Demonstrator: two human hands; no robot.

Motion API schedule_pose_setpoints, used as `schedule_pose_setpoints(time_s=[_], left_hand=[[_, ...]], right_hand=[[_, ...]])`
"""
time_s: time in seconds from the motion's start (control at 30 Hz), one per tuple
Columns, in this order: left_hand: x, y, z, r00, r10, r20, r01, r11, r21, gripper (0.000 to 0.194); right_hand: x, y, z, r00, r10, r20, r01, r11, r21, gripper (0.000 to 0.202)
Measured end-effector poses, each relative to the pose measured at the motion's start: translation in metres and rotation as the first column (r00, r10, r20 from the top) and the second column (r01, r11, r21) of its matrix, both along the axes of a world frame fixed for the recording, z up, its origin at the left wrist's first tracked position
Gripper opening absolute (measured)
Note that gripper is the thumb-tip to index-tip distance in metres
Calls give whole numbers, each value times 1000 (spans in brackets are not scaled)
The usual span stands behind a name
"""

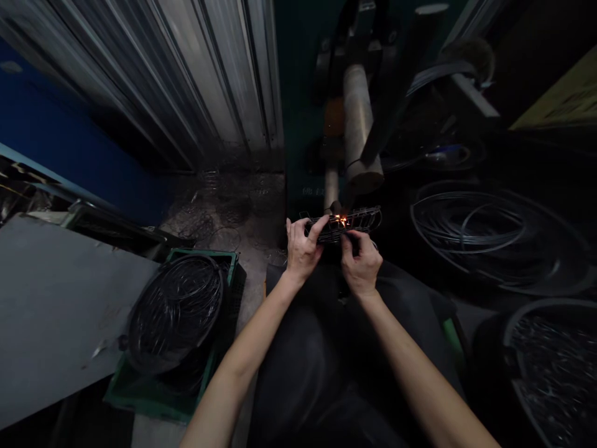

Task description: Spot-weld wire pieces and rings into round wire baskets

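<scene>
A dark wire frame lies across the lower tip of a welding machine, and orange sparks glow at its middle. My left hand grips the left part of this frame, with thumb and fingers round its wires. Just right of the sparks, my right hand is closed in a pinch at the frame's near edge. Whatever small piece may be between its fingertips is too dark and small to make out.
At lower left, a round basket of wire rings sits on a green crate. Tubs with wire hoops and small metal parts stand right. A grey panel is far left. Metal bars project above my hands.
</scene>
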State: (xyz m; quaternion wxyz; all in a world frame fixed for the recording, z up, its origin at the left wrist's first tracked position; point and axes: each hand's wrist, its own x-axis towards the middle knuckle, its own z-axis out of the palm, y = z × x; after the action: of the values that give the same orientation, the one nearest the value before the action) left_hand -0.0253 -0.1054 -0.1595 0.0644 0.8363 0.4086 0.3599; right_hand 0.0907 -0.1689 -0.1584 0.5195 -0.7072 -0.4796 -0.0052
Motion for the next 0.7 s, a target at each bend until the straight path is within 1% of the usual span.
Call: schedule_pose_setpoints(time_s=[0.07,0.13,0.2,0.27,0.33,0.37,0.4,0.43,0.47,0.5,0.53,0.57,0.6,0.63,0.67,0.7], left_hand=[[0,1,1,1000,-1,-3,1,1000,15,55],[1,3,2,1000,-3,-1,3,1000,16,56],[2,4,4,1000,-7,-1,7,1000,-8,57],[0,0,8,1000,-7,-5,6,999,-38,59],[-6,-10,12,1000,-7,-26,6,998,-56,62],[-9,-17,14,999,-11,-46,8,998,-64,64],[-13,-27,17,997,-18,-72,12,997,-79,66],[-16,-37,19,994,-32,-103,21,995,-102,68],[-17,-47,22,989,-58,-139,39,990,-134,70],[-18,-57,24,980,-95,-176,65,983,-172,71],[-17,-66,25,966,-142,-215,96,973,-211,72],[-16,-73,26,949,-191,-250,130,961,-245,72],[-14,-78,25,930,-242,-276,166,948,-271,73],[-13,-82,23,913,-289,-288,205,935,-289,74],[-14,-84,19,902,-331,-277,244,921,-305,76],[-16,-85,13,900,-362,-242,279,906,-318,80]], right_hand=[[-3,2,1,1000,20,-17,-20,1000,6,31],[-5,-1,7,998,52,-33,-51,998,24,30],[2,-16,16,998,53,-46,-52,998,29,29],[22,-50,21,999,-14,-42,13,1000,-18,31],[58,-102,18,987,-158,1,157,980,-122,32],[82,-131,12,962,-272,23,272,946,-178,31],[107,-160,3,909,-414,46,413,880,-236,29],[132,-187,-7,856,-512,70,505,798,-330,28],[156,-213,-19,800,-592,96,568,697,-437,25],[176,-235,-32,740,-663,115,594,562,-576,24],[192,-254,-44,692,-710,128,561,417,-715,29],[203,-269,-56,687,-716,123,480,320,-817,35],[211,-280,-67,689,-718,99,383,245,-891,40],[216,-287,-76,700,-711,65,291,202,-935,43],[220,-291,-84,722,-691,32,228,194,-954,44],[223,-294,-90,757,-653,19,228,236,-945,44]])
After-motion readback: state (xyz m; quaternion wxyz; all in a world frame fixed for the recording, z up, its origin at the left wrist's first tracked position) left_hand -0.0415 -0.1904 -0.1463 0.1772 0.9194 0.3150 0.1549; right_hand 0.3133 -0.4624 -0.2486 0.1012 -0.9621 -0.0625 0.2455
